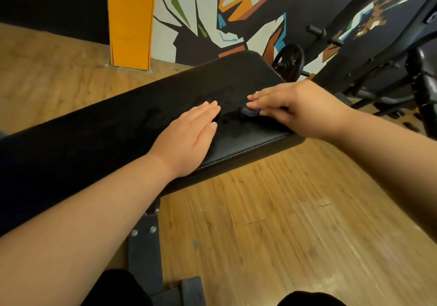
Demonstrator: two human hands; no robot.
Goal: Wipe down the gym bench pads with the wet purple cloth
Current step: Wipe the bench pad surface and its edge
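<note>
Left hand (189, 138): flat on the bench pad (236, 81), fingers straight, holding nothing.
Right hand (295, 107): fingers straight, pressing the purple cloth (251, 112) down.
Cloth place: under that hand, near the surface's right end.

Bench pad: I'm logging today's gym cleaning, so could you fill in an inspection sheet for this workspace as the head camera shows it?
Surface: black bench pad, damp-looking patches near the hands.
Job's things: purple cloth, only a small bit shows under the right hand.
Clutter: nothing seen.
Hands: left hand flat on the pad, holding nothing; right hand flat, fingers straight, pressing the cloth.
Cables: nothing seen.
Surroundings: wooden floor, orange pillar, painted wall, weight plate, black machine.
</note>
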